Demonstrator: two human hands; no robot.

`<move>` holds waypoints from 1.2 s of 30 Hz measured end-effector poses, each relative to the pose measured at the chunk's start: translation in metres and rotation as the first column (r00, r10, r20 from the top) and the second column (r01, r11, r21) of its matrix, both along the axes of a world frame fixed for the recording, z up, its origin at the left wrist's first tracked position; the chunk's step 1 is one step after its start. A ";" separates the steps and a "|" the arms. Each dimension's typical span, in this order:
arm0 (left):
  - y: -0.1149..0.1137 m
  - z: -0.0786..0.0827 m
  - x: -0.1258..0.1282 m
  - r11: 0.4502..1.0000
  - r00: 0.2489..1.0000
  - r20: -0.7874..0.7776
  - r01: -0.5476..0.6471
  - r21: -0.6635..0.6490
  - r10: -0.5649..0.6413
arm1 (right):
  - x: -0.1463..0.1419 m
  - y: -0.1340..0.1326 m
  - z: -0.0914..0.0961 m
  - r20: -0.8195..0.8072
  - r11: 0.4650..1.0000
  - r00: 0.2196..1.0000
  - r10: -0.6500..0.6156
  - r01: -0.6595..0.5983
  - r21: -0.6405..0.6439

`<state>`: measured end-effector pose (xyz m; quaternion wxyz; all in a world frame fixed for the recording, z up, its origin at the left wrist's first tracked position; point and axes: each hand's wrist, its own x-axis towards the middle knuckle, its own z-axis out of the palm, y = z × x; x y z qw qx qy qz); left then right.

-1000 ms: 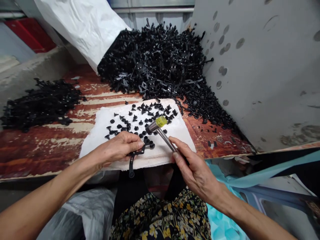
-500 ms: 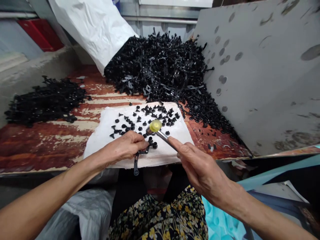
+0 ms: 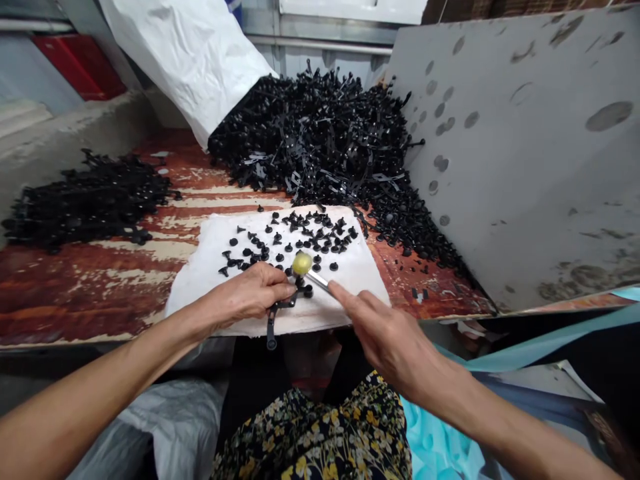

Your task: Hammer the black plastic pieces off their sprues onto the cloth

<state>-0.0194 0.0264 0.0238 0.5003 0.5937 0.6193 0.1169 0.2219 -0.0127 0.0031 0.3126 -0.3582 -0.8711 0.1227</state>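
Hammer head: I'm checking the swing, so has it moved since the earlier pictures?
Yes: against the white cloth, the hammer head has moved left and toward the cloth's near edge.

Soft, even light brightens the cloth (image 3: 320,317) I'm watching; the hammer (image 3: 302,263) over it looks slightly blurred, the black pile (image 3: 320,133) beyond it glints, and shadow lies below it.

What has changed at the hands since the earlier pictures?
The right hand has brought the hammer down and leftward, its yellow end now nearer the black strap; contact is unclear. Nothing was taken hold of or let go. The left hand still pinches the strap, and the white cloth and large black pile look unmoved.
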 end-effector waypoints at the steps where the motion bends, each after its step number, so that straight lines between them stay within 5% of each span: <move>1: 0.000 0.000 0.000 1.000 1.000 -0.008 -0.007 0.000 0.007 | 0.000 0.001 0.001 0.049 1.000 0.999 0.005 -0.003 -0.029; 6: 0.000 -0.002 -0.001 0.999 0.999 0.015 0.036 0.002 -0.036 | 0.000 0.001 0.013 -0.197 0.998 0.980 -0.004 0.017 0.064; 8: 0.001 -0.004 -0.003 0.999 0.999 0.015 0.039 0.005 -0.039 | 0.001 0.000 0.011 -0.178 0.997 0.983 -0.035 0.048 0.067; 11: 0.001 -0.006 -0.006 0.999 0.999 -0.014 0.034 0.027 -0.033 | 0.001 0.004 0.005 0.030 0.996 1.000 0.006 -0.004 -0.094; 15: -0.007 -0.002 0.001 0.974 0.985 -0.007 0.171 0.148 -0.172 | -0.005 0.013 0.008 -0.174 0.958 0.979 -0.104 0.052 -0.281; 17: -0.016 0.002 0.009 0.948 0.962 0.014 0.266 0.177 -0.272 | -0.012 0.015 0.009 -0.258 0.889 0.956 -0.139 0.005 -0.458; 20: -0.030 0.007 0.017 0.913 0.943 -0.028 0.328 0.242 -0.332 | -0.020 0.013 0.001 -0.369 0.703 0.915 -0.163 -0.154 -0.694; 22: -0.038 0.006 0.017 0.914 0.980 -0.074 0.199 0.355 -0.184 | -0.023 0.009 -0.006 -0.428 0.608 0.874 -0.229 -0.215 -0.764; 24: -0.046 0.001 0.013 0.892 0.997 0.002 -0.069 0.446 0.076 | -0.024 0.005 -0.011 -0.459 0.559 0.816 -0.351 -0.210 -0.802; 27: -0.055 -0.008 0.009 0.885 0.941 0.206 -0.325 0.333 0.268 | -0.027 0.000 -0.012 -0.481 0.555 0.726 -0.491 -0.166 -0.815; 31: -0.055 -0.011 0.012 0.969 0.943 0.291 -0.209 0.135 0.163 | -0.035 -0.006 -0.011 -0.482 0.619 0.774 -0.411 -0.152 -0.771; 36: -0.044 -0.002 0.014 0.962 0.901 0.360 -0.272 0.035 0.241 | -0.041 -0.006 -0.014 -0.463 0.663 0.838 -0.288 -0.175 -0.728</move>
